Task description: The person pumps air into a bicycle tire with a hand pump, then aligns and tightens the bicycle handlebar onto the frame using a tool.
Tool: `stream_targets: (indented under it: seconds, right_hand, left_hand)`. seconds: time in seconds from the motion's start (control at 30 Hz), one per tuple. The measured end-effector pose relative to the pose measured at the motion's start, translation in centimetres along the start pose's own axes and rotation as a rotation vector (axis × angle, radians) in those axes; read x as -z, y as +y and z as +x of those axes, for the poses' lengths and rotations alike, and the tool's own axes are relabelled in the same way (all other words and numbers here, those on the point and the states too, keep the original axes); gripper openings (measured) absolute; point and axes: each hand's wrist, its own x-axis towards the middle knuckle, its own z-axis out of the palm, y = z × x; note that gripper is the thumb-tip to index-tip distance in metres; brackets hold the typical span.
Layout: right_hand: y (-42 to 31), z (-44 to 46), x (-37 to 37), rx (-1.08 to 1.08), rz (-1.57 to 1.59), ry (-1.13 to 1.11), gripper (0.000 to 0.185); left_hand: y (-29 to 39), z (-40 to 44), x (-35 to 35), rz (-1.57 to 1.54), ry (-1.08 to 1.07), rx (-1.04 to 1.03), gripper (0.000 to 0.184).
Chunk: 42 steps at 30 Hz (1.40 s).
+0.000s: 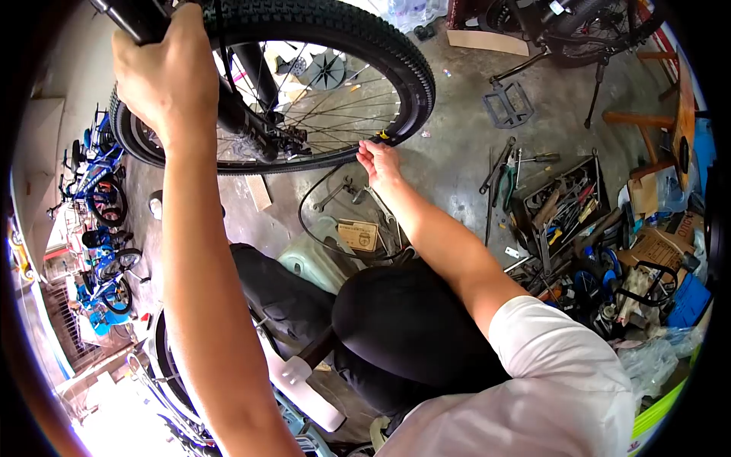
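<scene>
My left hand (173,80) is closed around the upper part of a black bicycle fork (131,17), at the upper left. The front wheel (417,65), with a knobbly black tyre and thin spokes, sits in the fork, tilted across the top of the view. My right hand (381,164) is at the wheel's near edge, fingers curled together close to the rim. A small yellow piece (383,136) shows on the rim just beyond the fingertips. What the right fingers pinch, if anything, is hidden. A thin black hose (303,217) curves over the floor below the wheel.
A tool tray (560,206) full of tools lies at the right, with spanners and pliers (505,183) beside it. A bicycle pedal (509,105), a wooden stool (674,122) and a cardboard box (656,247) are around it. Several blue bicycles (103,190) stand at left.
</scene>
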Motion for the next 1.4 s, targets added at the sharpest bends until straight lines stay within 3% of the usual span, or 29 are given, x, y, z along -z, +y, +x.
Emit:
stream_targets:
  seconds: [0.3,0.53,0.77,0.83,1.0,1.07,1.13,1.17,1.2,1.27,1.3,1.4]
  right_hand:
    - [-1.0,1.1,-1.1,0.037,0.195,0.075,0.011]
    - [-0.8,1.4,-1.7,0.013,0.294,0.126,0.009]
    - [-0.6,1.3,-2.4,0.108,0.113,0.211,0.007]
    - [-0.7,1.3,-2.2,0.106,0.075,0.209,0.004]
    - [-1.6,0.2,0.5,0.095,-0.122,0.071,0.013]
    - [-1.9,-0.2,2.1,0.088,-0.268,0.04,0.018]
    - [-2.2,-1.9,2.6,0.579,-1.212,0.003,0.022]
    - [-3.2,-3.6,2.8,0.75,-1.502,-0.145,0.031]
    - [-3.8,-3.8,2.6,0.748,-1.506,-0.15,0.031]
    - [-4.7,-4.0,2.4,1.106,-1.792,-0.469,0.049]
    - [-5.6,-3.7,1.7,0.974,-1.972,-0.514,0.068]
    - [-7.2,-3.2,-0.5,0.796,-2.245,-0.45,0.081]
  left_hand:
    - [0.1,0.0,0.3,-0.001,-0.049,0.049,0.044]
    - [0.0,0.2,0.4,-0.036,-0.071,0.035,0.041]
    - [0.2,-0.4,0.3,-0.01,-0.05,0.028,0.036]
    - [1.1,-0.8,0.3,-0.14,-0.004,-0.02,0.036]
    - [0.7,-0.4,0.4,-0.065,-0.023,0.005,0.035]
    - [0.2,-0.3,0.3,-0.024,-0.042,0.036,0.035]
    - [0.4,-0.3,0.1,-0.05,-0.028,0.02,0.035]
    - [0.4,-0.3,0.1,-0.062,-0.021,0.012,0.035]
    - [0.3,-0.4,0.2,-0.072,-0.015,0.006,0.036]
    - [0.0,-0.4,0.1,-0.068,-0.008,-0.007,0.036]
    - [0.0,-0.4,0.1,-0.062,-0.008,-0.007,0.036]
    - [-0.1,-0.3,0.2,-0.044,-0.017,-0.006,0.036]
